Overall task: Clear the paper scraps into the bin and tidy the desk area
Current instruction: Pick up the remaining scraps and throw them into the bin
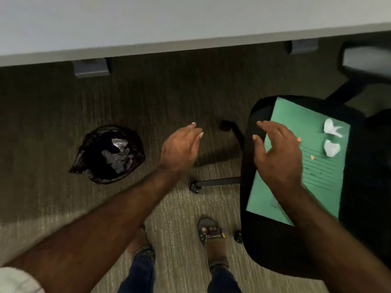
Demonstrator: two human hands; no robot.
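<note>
White crumpled paper scraps (332, 140) lie on a green sheet (300, 166) that rests flat on the black seat of an office chair (273, 250). There are two larger white scraps, one just beyond the other, toward the far right part of the sheet, and a few tiny orange bits (299, 139) lie on the sheet nearer its middle. The sheet carries dark ruled lines across its right half.

The right hand (277, 153) hovers over the left part of the sheet, fingers spread wide and loosely bent, holding nothing; whether the palm touches the sheet cannot be told. The left hand (179, 149) hangs in the air to the left of the chair, above the carpet (63, 208), fingers together and nearly straight, also holding nothing.

Further left of the chair stands the bin (108, 154), lined with a black bag, with pale paper pieces already inside. The chair's dark legs and casters reach out over the carpet between the seat and the left hand. Beyond the chair and the bin runs the pale edge of the desk (148, 28). Near the chair's closest corner are the person's two feet in sandals (211, 231).
</note>
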